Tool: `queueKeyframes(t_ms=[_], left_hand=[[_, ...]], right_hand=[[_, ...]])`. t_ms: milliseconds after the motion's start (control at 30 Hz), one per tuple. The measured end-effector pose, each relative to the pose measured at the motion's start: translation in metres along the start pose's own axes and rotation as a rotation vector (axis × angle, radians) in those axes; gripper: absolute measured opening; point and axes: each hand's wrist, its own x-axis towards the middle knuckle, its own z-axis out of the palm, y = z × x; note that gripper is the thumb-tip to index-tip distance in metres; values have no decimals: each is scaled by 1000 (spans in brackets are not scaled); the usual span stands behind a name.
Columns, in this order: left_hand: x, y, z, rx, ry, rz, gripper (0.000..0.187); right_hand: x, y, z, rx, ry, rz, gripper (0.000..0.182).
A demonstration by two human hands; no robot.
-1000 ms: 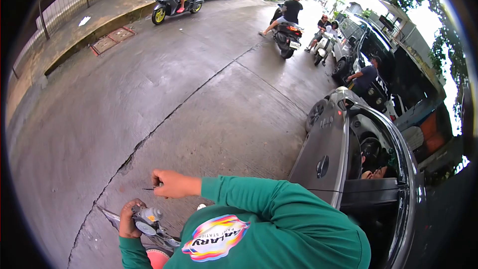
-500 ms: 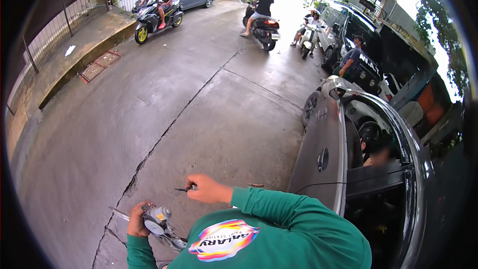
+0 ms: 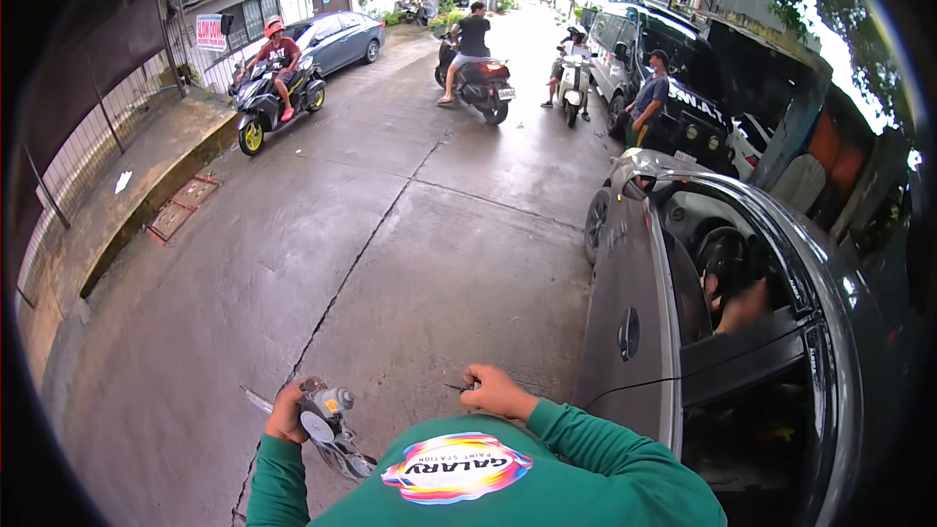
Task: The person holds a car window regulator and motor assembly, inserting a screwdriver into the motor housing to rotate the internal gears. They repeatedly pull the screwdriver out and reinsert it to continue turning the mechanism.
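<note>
My left hand (image 3: 286, 414) is wrapped round the end of a metal assembly at the lower left. That assembly (image 3: 322, 426) has a pale round part and a grey cylinder with a yellow label, and a thin silver lever (image 3: 257, 400) sticks out beyond my fingers. My right hand (image 3: 498, 392), closed in a pinch, holds a small dark thin object (image 3: 456, 387) over the concrete. Both arms wear green sleeves, and the green shirt (image 3: 459, 468) with a colourful logo spans the bottom of the view.
A grey car (image 3: 630, 327) stands close on the right, a person inside. Ahead are riders on a black-and-yellow scooter (image 3: 278, 102), a dark scooter (image 3: 475, 88) and a white scooter (image 3: 573, 88). A person (image 3: 649, 102) stands by a dark vehicle (image 3: 698, 117). A kerb (image 3: 146, 205) runs left.
The view has tilted up and shifted. Both hands appear farther right in the frame, with their grips kept. The standing person's head and body now face more toward the road.
</note>
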Motion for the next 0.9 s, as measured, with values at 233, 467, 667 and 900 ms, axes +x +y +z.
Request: queueKeyframes(t_ms=[233, 467, 667, 900], left_hand=[[106, 11, 70, 116, -165, -170, 30], [241, -3, 174, 321, -569, -431, 30], [322, -54, 265, 603, -969, -652, 27], [302, -115, 327, 790, -1364, -871, 28]], right_hand=[[-26, 50, -48, 82, 343, 59, 30], [-68, 68, -61, 853, 622, 218, 24], [-76, 39, -32, 1078, 853, 103, 8], [-119, -42, 8, 1064, 1153, -87, 18]])
